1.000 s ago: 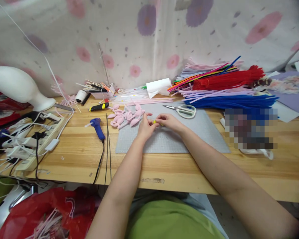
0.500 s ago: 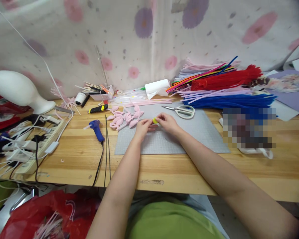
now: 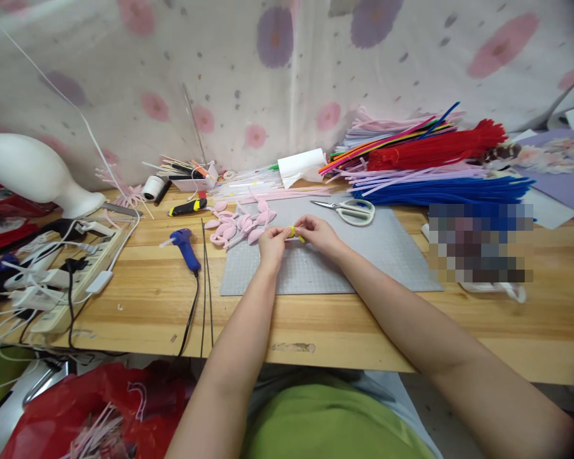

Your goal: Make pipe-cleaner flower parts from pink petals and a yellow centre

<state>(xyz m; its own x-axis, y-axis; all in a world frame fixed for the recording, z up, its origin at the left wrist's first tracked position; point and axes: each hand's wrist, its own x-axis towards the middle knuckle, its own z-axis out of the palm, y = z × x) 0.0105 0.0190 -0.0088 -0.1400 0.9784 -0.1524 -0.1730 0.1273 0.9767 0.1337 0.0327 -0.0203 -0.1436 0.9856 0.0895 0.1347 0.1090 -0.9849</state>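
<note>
You're seeing a bright yellow piece (image 3: 292,230), pale pink shapes (image 3: 245,224), a grey gridded mat (image 3: 325,277), and pink and purple blooms (image 3: 275,37) dotting the white backdrop (image 3: 220,51).

Both forearms (image 3: 239,331) reach forward, left hand (image 3: 272,245) and right hand (image 3: 323,237) close together, fingers (image 3: 310,222) bent and pinching

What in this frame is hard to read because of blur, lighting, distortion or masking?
Head view: a pixelated block masks whatever lies right of the grey mat; head view: the yellow piece at the fingers is small and soft; head view: curtain flowers rightward look stretched, right-hand corners darken, lighting otherwise fairly even.
</note>
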